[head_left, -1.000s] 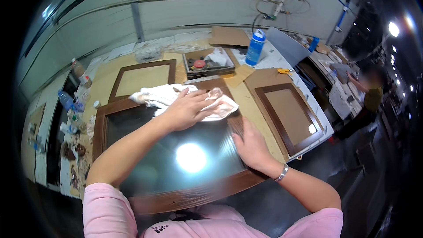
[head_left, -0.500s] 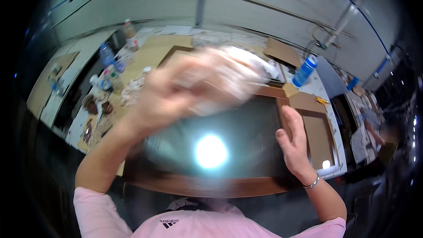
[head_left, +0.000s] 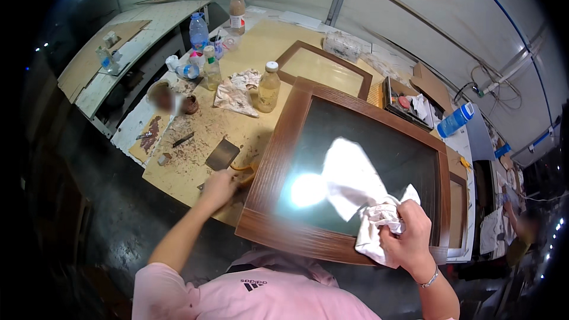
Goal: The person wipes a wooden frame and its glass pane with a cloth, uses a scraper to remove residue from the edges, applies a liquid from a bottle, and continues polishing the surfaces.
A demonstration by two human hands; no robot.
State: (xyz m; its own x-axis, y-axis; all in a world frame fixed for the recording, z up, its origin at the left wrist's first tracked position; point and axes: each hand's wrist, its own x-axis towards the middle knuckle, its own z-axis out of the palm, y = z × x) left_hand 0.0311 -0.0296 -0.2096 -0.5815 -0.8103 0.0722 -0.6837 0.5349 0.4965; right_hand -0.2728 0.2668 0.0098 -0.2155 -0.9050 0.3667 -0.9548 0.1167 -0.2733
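I see a big brown wooden frame (head_left: pixel 278 160) with a dark glossy panel (head_left: pixel 379 160) inside, lying at the near edge of the workbench (head_left: pixel 278 35), partly over that edge toward me; a bright lamp glare sits on the panel. My right hand (head_left: pixel 406 234) is clenched around a white cloth (head_left: pixel 355 186), gripping the crumpled end at the frame's near right corner, and the loose part of the cloth spreads on the panel. My left hand (head_left: pixel 218 188) rests on the bench just beside the frame's left rail, touching a yellowish curved object (head_left: pixel 246 172); I cannot tell if the fingers close on it. Half a second ago the left hand held the cloth up in the air and the right hand pressed the frame's right rail; now the cloth is in the right hand. Near the far left corner stand several plastic bottles (head_left: pixel 201 53), one bottle (head_left: pixel 268 87) with pale yellow liquid close to the frame's far left corner. An open box (head_left: pixel 406 104) by the far rail holds a reddish round thing and white rags. A metal scraper (head_left: pixel 222 155) lies near the left hand.
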